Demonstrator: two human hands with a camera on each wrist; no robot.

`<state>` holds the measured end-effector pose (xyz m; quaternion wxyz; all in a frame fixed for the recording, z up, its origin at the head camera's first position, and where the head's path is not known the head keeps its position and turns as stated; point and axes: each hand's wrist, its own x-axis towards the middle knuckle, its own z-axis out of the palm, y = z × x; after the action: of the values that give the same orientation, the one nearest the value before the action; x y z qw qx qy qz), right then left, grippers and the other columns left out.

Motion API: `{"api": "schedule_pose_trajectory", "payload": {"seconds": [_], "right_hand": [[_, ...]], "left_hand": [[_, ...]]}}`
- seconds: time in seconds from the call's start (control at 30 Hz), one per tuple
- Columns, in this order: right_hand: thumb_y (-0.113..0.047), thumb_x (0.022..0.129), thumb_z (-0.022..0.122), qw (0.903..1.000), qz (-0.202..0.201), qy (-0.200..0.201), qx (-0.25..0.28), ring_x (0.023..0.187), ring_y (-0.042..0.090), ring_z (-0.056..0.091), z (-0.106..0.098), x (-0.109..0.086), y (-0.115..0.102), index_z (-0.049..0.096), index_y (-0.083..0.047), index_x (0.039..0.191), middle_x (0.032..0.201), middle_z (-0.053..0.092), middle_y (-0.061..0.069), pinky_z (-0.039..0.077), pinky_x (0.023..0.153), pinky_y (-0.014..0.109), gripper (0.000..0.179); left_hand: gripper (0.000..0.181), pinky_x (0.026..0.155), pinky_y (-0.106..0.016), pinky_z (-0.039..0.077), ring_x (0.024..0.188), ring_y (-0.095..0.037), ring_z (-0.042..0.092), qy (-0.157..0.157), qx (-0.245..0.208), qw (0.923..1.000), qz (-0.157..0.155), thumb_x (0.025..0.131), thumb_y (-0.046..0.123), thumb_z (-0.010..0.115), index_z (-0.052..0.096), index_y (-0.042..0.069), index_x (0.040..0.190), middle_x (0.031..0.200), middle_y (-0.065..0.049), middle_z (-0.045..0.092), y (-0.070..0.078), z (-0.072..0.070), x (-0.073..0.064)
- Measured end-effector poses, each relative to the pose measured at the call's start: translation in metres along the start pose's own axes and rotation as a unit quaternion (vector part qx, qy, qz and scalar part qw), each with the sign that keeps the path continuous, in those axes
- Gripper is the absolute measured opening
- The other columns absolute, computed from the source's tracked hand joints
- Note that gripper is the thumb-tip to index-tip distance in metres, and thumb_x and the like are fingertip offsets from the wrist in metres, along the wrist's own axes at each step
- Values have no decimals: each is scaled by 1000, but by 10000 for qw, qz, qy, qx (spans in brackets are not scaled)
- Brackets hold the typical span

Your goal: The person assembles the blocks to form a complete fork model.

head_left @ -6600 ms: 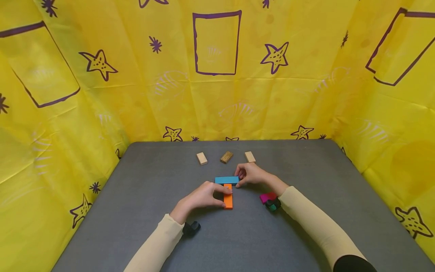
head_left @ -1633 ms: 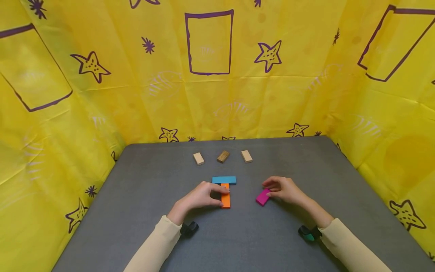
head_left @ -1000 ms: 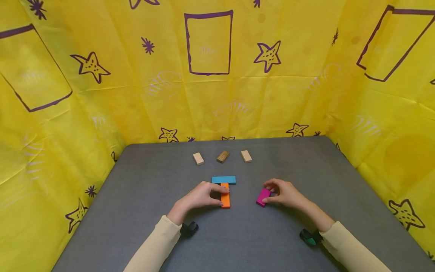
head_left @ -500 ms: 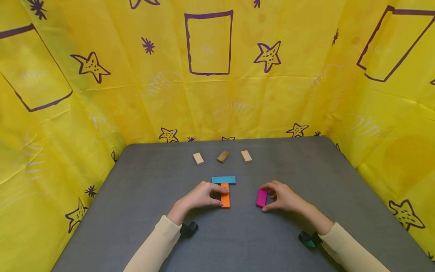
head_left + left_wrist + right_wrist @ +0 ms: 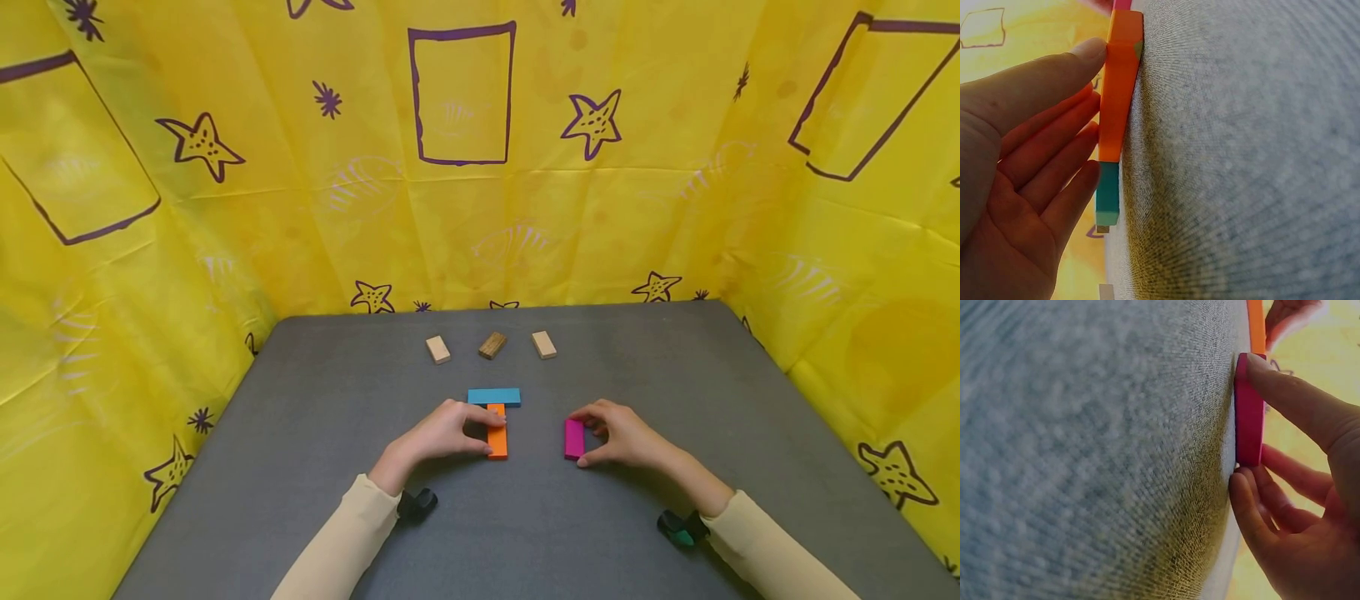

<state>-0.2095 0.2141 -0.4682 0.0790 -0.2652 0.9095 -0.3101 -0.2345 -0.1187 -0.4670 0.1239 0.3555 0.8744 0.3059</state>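
Observation:
An orange block (image 5: 497, 442) lies lengthwise on the grey table, its far end against the middle of a crosswise blue block (image 5: 493, 397); together they form a T. My left hand (image 5: 448, 432) rests on the orange block, thumb by its near end and the other fingers extended along it, as the left wrist view shows. To the right, apart from the T, a magenta block (image 5: 574, 440) lies roughly parallel to the orange one. My right hand (image 5: 621, 435) pinches it between the thumb (image 5: 1266, 370) at its near end and fingers at its far end.
Behind the T, a pale wooden block (image 5: 438, 350), a darker brown one (image 5: 492, 346) and another pale one (image 5: 544, 345) lie in a row. A yellow patterned cloth (image 5: 465, 233) hangs around the table's (image 5: 360, 367) back and sides. Each wrist wears a black strap.
My right hand has left the blue block, taken hold of the magenta block and turned it from slanted to straight, shifting it slightly left. My left hand has stayed on the orange block.

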Motion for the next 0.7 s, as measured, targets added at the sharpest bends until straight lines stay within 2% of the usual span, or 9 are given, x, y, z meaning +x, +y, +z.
{"api": "schedule_pose_trajectory", "payload": {"seconds": [0.33, 0.7], "right_hand": [[-36, 67, 85, 9999, -80, 97, 32, 95, 20, 61, 1, 1, -2, 62, -5, 119, 108, 61, 6, 55, 82, 32, 66], [-39, 64, 86, 9989, -401, 160, 161, 92, 18, 65, 4, 2, -15, 65, -6, 114, 103, 62, 2, 55, 82, 28, 64]], "left_hand": [[43, 100, -31, 45, 114, -5, 56, 0, 38, 10000, -27, 81, 28, 75, 65, 25, 123, 121, 15, 63, 0, 0, 0], [43, 100, -32, 45, 114, -5, 56, -31, -70, 9999, -147, 82, 28, 75, 65, 25, 124, 122, 15, 63, 0, -1, 0]]}}
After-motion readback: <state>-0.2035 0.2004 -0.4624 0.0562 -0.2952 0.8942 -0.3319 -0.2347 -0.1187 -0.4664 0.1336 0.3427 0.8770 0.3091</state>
